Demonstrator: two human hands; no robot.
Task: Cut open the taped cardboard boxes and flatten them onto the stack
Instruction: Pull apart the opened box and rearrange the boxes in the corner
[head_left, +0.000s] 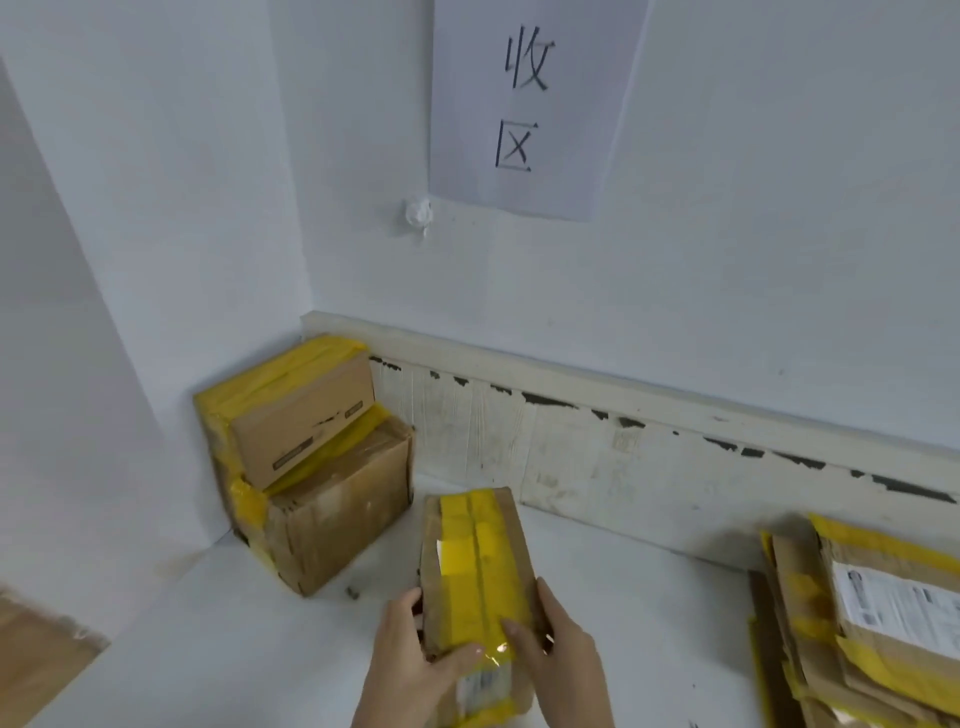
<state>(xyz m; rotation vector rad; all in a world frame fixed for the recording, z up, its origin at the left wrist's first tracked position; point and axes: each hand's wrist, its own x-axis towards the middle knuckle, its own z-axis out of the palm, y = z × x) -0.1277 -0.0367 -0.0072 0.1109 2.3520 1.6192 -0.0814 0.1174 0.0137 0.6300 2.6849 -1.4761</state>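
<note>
White walls (753, 208), scuffed cream skirting board (597, 410), white floor (234, 639), paper sign (524, 104) with handwritten characters

1. A narrow brown cardboard box (480, 566) sits in the lower middle, long side running away from the viewer, with wide yellow tape along its top; the tape looks uncut, and a white label shows at its near end.
2. Two more taped boxes stand in the far left corner: a large worn one (337, 512) on the floor, and a smaller one (304, 415) tilted on top of it, both bound in yellow tape.
3. A stack of flattened boxes (878, 613) lies at the right edge, its top sheet bearing a white shipping label.
</note>
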